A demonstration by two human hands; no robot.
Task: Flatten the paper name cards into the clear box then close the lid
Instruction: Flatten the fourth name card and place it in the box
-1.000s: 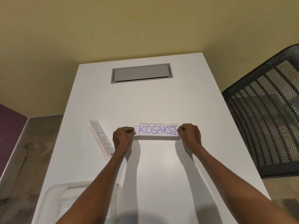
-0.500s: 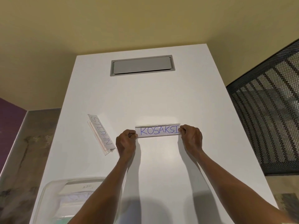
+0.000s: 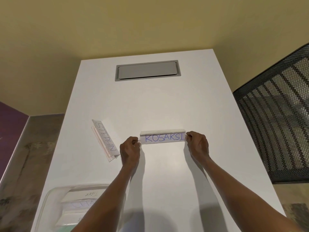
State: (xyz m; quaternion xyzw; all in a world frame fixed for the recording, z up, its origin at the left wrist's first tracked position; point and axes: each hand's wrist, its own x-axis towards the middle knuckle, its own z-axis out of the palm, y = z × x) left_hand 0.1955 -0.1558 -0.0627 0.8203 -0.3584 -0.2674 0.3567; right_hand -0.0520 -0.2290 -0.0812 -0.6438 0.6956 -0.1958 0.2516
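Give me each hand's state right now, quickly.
Left hand: closed, pinching the left end of the KOSAKSI name card.
Right hand: closed, pinching the card's right end.

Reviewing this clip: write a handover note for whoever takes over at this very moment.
Left hand and right hand each pinch one end of the KOSAKSI card, which stands folded on the table.
STEPHN card lies to its left, untouched.
Clear box at the near left, open, with cards already in it; no lid in view.
Left: flatten and box both cards, close the lid.
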